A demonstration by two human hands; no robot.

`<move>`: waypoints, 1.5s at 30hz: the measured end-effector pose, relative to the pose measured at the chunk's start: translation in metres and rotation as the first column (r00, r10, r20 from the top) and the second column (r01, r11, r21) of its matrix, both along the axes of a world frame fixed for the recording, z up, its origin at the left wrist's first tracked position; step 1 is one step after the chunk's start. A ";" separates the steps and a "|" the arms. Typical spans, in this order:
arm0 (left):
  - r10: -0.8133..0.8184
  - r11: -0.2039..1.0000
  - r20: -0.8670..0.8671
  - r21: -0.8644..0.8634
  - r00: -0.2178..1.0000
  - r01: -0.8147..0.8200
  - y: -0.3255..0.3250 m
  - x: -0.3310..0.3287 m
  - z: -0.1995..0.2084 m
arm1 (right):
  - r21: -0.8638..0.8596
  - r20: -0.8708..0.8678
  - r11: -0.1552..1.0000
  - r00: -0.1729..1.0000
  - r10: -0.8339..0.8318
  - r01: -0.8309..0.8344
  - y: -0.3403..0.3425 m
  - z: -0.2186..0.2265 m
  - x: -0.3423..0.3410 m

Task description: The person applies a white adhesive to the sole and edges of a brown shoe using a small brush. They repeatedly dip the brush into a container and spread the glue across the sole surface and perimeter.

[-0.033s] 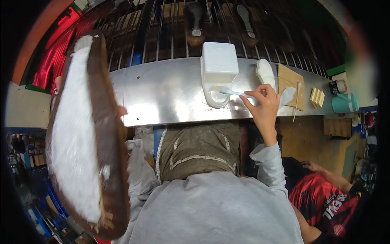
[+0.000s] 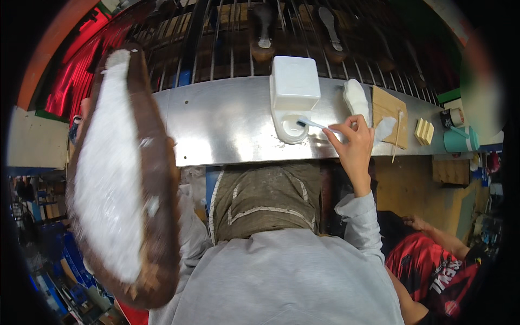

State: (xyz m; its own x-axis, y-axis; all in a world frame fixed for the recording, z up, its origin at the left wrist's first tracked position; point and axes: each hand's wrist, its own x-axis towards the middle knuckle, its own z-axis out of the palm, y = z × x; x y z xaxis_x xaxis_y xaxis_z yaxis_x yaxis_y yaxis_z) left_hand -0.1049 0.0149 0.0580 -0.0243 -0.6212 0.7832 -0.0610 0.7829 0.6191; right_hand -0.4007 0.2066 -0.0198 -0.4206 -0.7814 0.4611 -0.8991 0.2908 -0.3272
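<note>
In my left hand (image 2: 85, 108) is a brown leather shoe upper on a last (image 2: 157, 179), held up close at the left with its underside facing me. A long white filler piece (image 2: 108, 173) covers the middle of that underside. Most of this hand is hidden behind the shoe; only bits of fingers show at its edges. My right hand (image 2: 353, 138) pinches a pale blue toothbrush (image 2: 317, 125). Its dark-bristled head is over the round cup (image 2: 286, 134) of a white dispenser (image 2: 296, 81), which has whitish liquid in it.
The metal bench (image 2: 227, 124) also carries white sole-shaped pieces (image 2: 356, 97), cardboard (image 2: 382, 100) with a thin stick, small yellowish blocks (image 2: 424, 131) and a teal mug (image 2: 460, 140). Behind it a barred rack (image 2: 216, 49) holds several shoes. A person in a red-black shirt (image 2: 417, 254) is at lower right.
The shoe in my left hand has shifted slightly right and tilted a little. The toothbrush head has turned, so its dark bristles now show; the right hand has barely moved.
</note>
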 end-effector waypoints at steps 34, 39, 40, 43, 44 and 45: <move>0.012 0.966 0.129 -0.259 0.992 0.022 0.007 -0.022 0.020 | -0.561 0.132 0.557 0.599 0.790 -0.612 -0.042 0.139 0.044; -0.056 0.997 0.148 -0.044 0.987 0.063 0.017 -0.018 0.013 | -0.543 0.137 0.550 0.579 0.804 -0.635 -0.045 0.140 0.042; -0.086 0.986 0.165 0.157 0.982 0.060 0.018 -0.017 0.012 | -0.563 0.139 0.532 0.562 0.815 -0.632 -0.047 0.140 0.043; -0.188 0.885 0.146 0.455 0.971 0.103 0.022 -0.014 0.007 | -0.591 0.140 0.510 0.543 0.828 -0.625 -0.054 0.142 0.046; -0.227 0.842 0.114 0.522 0.967 0.136 0.025 -0.014 0.004 | -0.597 0.140 0.506 0.540 0.830 -0.622 -0.057 0.143 0.048; -0.283 0.841 0.083 0.501 0.956 0.205 0.029 -0.013 0.001 | -0.600 0.147 0.502 0.531 0.834 -0.623 -0.059 0.144 0.049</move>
State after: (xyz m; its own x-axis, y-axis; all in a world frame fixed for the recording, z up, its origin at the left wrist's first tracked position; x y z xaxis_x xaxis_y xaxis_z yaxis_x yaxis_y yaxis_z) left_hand -0.1181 0.0435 0.0594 -0.3160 -0.8774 0.3611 -0.0284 0.3891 0.9208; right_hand -0.3515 0.1477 0.1238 -0.0019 -0.6380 0.7700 -0.4708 -0.6788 -0.5636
